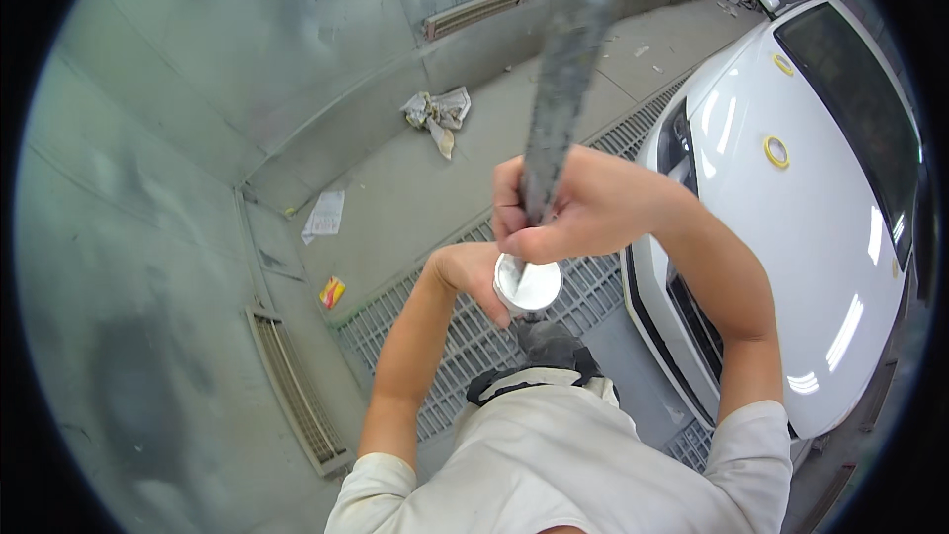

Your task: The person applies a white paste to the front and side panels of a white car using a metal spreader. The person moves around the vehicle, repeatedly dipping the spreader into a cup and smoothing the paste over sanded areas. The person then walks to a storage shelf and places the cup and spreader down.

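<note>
My left hand (473, 272) is wrapped round a small round cup (498, 293) in front of my body. A white, paint-like surface (536, 287) fills the cup's opening; how deep it goes is hidden. In my right hand (593, 200) a long, flat, grey-speckled stick (565, 79) is gripped near its lower end, thumb along it. The stick rises steeply toward the top of the view, and its lower tip reaches into the cup. The cup's side and most of the left fingers are hidden.
To the right stands a white car (830, 198), with yellow tape rolls (768, 150) on its bonnet. Metal floor grating (583, 302) runs beneath me. Crumpled paper (437, 117), a sheet (323, 216) and a yellow-red packet (332, 292) lie near the grey wall (168, 188).
</note>
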The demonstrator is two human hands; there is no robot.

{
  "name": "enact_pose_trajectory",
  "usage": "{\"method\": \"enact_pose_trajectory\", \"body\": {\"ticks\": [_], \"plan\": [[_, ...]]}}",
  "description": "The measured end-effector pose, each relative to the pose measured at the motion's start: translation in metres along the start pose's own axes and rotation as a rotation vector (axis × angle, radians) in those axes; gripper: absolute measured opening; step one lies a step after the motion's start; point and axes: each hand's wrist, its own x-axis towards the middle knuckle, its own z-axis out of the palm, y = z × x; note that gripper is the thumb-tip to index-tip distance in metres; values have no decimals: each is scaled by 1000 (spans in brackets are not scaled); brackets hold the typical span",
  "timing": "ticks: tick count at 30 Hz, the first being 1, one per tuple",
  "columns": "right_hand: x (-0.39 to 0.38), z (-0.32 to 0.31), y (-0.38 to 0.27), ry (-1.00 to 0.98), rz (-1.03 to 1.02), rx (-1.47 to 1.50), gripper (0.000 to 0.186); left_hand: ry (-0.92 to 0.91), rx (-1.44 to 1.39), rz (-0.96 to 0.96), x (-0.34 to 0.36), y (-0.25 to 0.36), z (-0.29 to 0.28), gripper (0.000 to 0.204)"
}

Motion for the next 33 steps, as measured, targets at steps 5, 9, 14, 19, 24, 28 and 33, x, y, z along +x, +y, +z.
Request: {"method": "enact_pose_trajectory", "body": {"ticks": [5,9,14,19,24,28,33], "plan": [[43,-75,24,194,70,84,11,80,100,-32,28,44,-73,55],[47,-126,40,450,171,210,15,156,336,-87,49,70,-121,53],[42,-167,57,826,271,181,16,268,490,2,85,84,-176,59],[53,-182,67,1089,354,-20,13,424,394,120,115,78,-230,62],[102,-201,86,1341,145,-466,17,476,333,259,150,80,-288,60],[136,-222,90,1335,381,-192,26,512,311,261,162,86,-323,59],[163,-251,98,1328,402,21,13,579,318,236,172,87,-358,60]]}}
